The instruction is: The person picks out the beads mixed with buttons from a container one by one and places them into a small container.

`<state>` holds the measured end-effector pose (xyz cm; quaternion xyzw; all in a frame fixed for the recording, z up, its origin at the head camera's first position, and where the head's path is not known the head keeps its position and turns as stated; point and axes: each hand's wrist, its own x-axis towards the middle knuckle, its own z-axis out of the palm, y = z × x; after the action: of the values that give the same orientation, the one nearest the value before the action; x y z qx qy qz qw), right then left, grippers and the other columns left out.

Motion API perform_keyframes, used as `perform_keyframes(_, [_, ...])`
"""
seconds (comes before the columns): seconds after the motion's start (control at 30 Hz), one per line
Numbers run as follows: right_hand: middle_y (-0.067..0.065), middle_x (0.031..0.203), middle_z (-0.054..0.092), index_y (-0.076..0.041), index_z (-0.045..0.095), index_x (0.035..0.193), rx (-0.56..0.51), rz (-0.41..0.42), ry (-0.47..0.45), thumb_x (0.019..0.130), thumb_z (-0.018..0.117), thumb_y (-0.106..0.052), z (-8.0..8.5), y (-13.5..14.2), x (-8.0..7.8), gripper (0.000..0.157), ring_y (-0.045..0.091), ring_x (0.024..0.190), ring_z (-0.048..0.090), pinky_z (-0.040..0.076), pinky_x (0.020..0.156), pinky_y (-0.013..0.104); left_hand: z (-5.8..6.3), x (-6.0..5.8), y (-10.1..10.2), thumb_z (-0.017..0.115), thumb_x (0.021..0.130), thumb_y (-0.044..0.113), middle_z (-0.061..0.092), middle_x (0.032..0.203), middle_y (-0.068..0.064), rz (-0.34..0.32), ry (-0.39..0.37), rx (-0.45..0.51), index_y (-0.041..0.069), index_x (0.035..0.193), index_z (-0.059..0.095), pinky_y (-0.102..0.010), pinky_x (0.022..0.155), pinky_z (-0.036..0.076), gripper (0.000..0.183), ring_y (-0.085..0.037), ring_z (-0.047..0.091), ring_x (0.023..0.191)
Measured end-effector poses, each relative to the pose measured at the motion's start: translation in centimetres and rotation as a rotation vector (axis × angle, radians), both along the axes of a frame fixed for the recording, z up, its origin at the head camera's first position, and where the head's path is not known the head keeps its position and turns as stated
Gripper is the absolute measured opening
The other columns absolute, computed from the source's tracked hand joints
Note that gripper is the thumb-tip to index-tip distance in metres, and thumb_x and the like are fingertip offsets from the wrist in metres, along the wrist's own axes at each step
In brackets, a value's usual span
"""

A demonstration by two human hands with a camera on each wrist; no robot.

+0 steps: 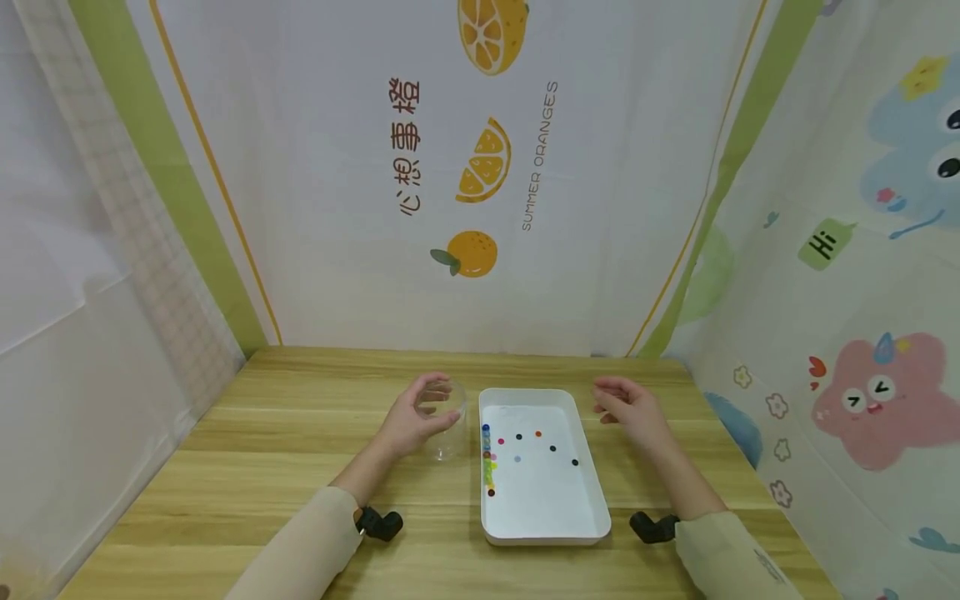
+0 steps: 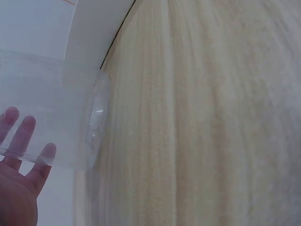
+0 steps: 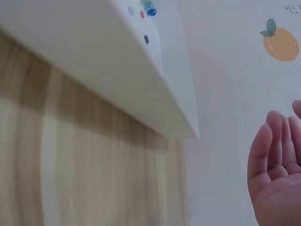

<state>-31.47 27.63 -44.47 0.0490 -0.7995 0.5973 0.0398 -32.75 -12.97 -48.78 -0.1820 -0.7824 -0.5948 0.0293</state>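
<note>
My left hand (image 1: 417, 417) grips a clear plastic cup (image 1: 447, 437) just left of a white tray (image 1: 547, 508). Through the cup's see-through wall, the left wrist view shows the fingertips (image 2: 48, 151) curled about it. Small coloured beads lie in the tray: a row of blue, green, yellow and dark beads (image 1: 487, 467) runs along its left wall, and several single ones, among them an orange bead (image 1: 538, 433), are scattered over the floor. My right hand (image 1: 630, 408) hovers beyond the tray's right side, holding nothing, its fingers loosely bent in the right wrist view.
A wood-grain table (image 1: 300, 467) carries the tray and runs back to a curtain (image 1: 337, 292) printed with oranges. To the right hangs a cartoon-printed cloth (image 1: 847, 300). Each wrist wears a small black camera mount (image 1: 382, 525).
</note>
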Motion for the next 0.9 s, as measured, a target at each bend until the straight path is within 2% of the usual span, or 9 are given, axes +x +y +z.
perform_keyframes(0.17, [-0.011,0.106,0.076,0.003,0.063,0.144,-0.056,0.054,-0.021,0.108,0.073,-0.02,0.2,-1.4,-0.8,0.044,0.01,0.094,0.073,0.064,0.081,0.026,-0.1,0.2,-0.1,0.084,0.095,0.015,0.064,0.148,-0.021,0.007,0.003,0.001,0.012,0.151,0.053,-0.066,0.119,0.048,0.064,-0.046,0.06,0.14])
perform_keyframes(0.4, [0.0,0.114,0.076,0.001,0.064,0.142,-0.079,0.131,-0.033,0.105,0.075,-0.02,0.1,-3.6,-1.9,0.043,0.014,0.097,0.072,0.063,0.081,0.027,-0.1,0.1,0.0,0.085,0.095,0.015,0.064,0.149,-0.021,0.01,0.001,0.0,0.012,0.152,0.052,-0.065,0.119,0.049,0.066,-0.048,0.059,0.141])
perform_keyframes(0.5, [0.0,0.113,0.076,0.0,0.065,0.141,-0.077,0.14,-0.047,0.105,0.075,-0.017,0.1,-4.7,-2.1,0.042,0.015,0.097,0.072,0.063,0.081,0.027,-0.1,0.1,0.0,0.085,0.094,0.014,0.063,0.15,-0.022,0.006,-0.004,0.013,0.011,0.153,0.052,-0.065,0.119,0.048,0.068,-0.05,0.057,0.141])
perform_keyframes(0.73, [0.01,0.122,0.074,-0.003,0.066,0.142,-0.044,0.15,-0.058,0.105,0.074,-0.016,-0.3,-6.8,-2.6,0.04,0.018,0.095,0.069,0.061,0.078,0.026,-0.3,0.0,-0.1,0.084,0.095,0.013,0.062,0.15,-0.025,-0.007,0.007,0.017,0.009,0.152,0.051,-0.067,0.119,0.048,0.067,-0.052,0.056,0.141])
perform_keyframes(0.9, [0.005,0.116,0.073,-0.006,0.067,0.141,-0.029,0.141,-0.037,0.105,0.076,-0.017,-0.7,-7.5,-3.1,0.039,0.024,0.092,0.067,0.058,0.074,0.026,-0.4,-0.1,-0.1,0.084,0.096,0.013,0.062,0.149,-0.025,-0.013,0.01,0.018,0.005,0.153,0.05,-0.068,0.119,0.048,0.068,-0.05,0.057,0.141])
